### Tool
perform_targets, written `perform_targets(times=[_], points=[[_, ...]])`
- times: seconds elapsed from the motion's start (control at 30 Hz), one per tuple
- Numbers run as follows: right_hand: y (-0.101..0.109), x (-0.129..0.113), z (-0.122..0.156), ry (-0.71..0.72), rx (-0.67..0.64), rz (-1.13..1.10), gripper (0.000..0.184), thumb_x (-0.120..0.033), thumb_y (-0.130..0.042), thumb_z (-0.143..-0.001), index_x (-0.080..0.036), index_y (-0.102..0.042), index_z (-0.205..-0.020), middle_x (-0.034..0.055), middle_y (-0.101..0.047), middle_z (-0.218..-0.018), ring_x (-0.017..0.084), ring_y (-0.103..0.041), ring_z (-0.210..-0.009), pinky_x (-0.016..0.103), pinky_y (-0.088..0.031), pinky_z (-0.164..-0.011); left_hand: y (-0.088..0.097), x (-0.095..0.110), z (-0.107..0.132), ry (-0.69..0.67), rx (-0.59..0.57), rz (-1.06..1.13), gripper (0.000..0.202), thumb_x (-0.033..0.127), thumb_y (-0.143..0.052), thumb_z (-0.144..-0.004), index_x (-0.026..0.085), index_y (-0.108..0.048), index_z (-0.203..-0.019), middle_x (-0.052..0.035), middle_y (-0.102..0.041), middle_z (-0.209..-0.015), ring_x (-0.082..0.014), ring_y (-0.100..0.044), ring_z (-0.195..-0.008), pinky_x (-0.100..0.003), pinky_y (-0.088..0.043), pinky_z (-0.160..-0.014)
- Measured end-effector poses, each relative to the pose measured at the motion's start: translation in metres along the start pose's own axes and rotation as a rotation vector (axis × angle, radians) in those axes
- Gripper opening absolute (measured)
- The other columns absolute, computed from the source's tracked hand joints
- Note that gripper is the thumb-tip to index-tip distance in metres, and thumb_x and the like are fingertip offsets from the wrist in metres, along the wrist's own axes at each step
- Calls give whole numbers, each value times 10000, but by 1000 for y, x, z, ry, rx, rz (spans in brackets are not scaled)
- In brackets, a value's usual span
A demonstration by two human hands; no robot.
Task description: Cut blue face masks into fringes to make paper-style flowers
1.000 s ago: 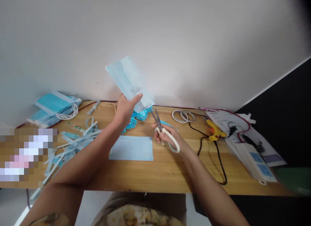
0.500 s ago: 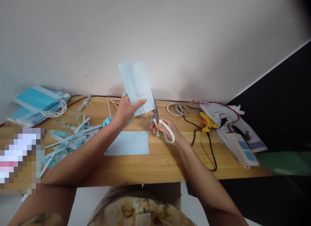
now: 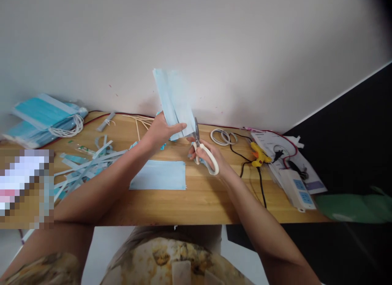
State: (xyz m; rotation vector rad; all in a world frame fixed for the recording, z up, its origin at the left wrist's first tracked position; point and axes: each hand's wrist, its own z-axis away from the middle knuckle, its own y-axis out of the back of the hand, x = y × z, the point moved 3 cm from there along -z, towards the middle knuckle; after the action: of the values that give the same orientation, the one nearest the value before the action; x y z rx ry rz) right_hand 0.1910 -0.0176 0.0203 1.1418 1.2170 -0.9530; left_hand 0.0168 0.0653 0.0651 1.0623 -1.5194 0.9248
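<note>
My left hand point(image 3: 163, 130) is closed on a light blue face mask point(image 3: 176, 97), its thumb lying across the lower part. The mask is tilted up over the table, in front of the wall. In my right hand point(image 3: 211, 154) are scissors with white handles point(image 3: 211, 160), the fingers through the loops. Their metal blades stand open at the mask's lower right edge; I cannot tell whether they touch it. Below, another light blue mask piece point(image 3: 159, 175) lies flat on the wooden table point(image 3: 183, 207).
Cut blue and white strips point(image 3: 88, 168) lie at the left, near stacked masks point(image 3: 45, 115) with white ear loops. On the right are tape rolls point(image 3: 221, 136), a yellow glue gun point(image 3: 259, 155), papers, a power strip point(image 3: 298, 191) and a green item point(image 3: 352, 205). Thin wooden sticks point(image 3: 139, 123) lie behind.
The held mask has moved slightly up and to the right. The scissor blades have opened wider. The whole view has shifted a little.
</note>
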Motion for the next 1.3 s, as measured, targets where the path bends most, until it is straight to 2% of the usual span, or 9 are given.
perform_targets(times=[0.17, 0.33, 0.57, 0.83, 1.07, 1.3], points=[[-3, -3, -4, 17, -12, 9, 714, -709, -654, -791, -170, -603, -1255, 36, -601, -824, 167, -581, -736, 292, -432, -623, 1, 0, -1, 1, -39, 63, 352, 340, -813, -674, 129, -686, -925, -81, -742, -896, -249, -699, -866, -387, -568, -818], [-3, -2, -7, 39, 23, 6, 668, -683, -658, -800, -169, -627, -1224, 27, -588, -807, 157, -562, -703, 293, -418, -608, 2, 1, -2, 16, -18, 30, 397, 329, -829, -652, 127, -683, -961, -82, -749, -928, -252, -703, -881, -369, -575, -792], [-3, 3, -4, -4, 49, -63, 749, -710, -712, -717, -170, -616, -1228, 32, -582, -849, 141, -527, -675, 292, -393, -593, -1, -2, -2, 8, -78, 21, 361, 328, -809, -694, 129, -679, -966, -74, -752, -882, -263, -718, -897, -393, -588, -826], [-2, 4, -2, 9, 34, -59, 748, -711, -699, -735, -173, -605, -1245, 23, -582, -843, 129, -498, -659, 284, -361, -586, -2, -5, -2, 19, -84, -5, 382, 337, -817, -681, 126, -681, -969, -86, -759, -926, -263, -712, -888, -404, -584, -831], [-3, 1, -1, 17, 55, -44, 719, -717, -685, -747, -177, -598, -1214, 30, -591, -874, 142, -516, -693, 301, -382, -627, -3, -5, -1, 34, -53, 9, 404, 343, -819, -659, 134, -674, -974, -96, -756, -935, -284, -708, -924, -416, -580, -843], [-4, 2, 0, 12, 54, -48, 734, -715, -689, -746, -172, -598, -1230, 27, -580, -853, 133, -491, -659, 291, -372, -592, -4, -4, -1, 33, -90, 29, 375, 345, -809, -680, 138, -674, -962, -98, -753, -917, -276, -711, -898, -414, -586, -832]])
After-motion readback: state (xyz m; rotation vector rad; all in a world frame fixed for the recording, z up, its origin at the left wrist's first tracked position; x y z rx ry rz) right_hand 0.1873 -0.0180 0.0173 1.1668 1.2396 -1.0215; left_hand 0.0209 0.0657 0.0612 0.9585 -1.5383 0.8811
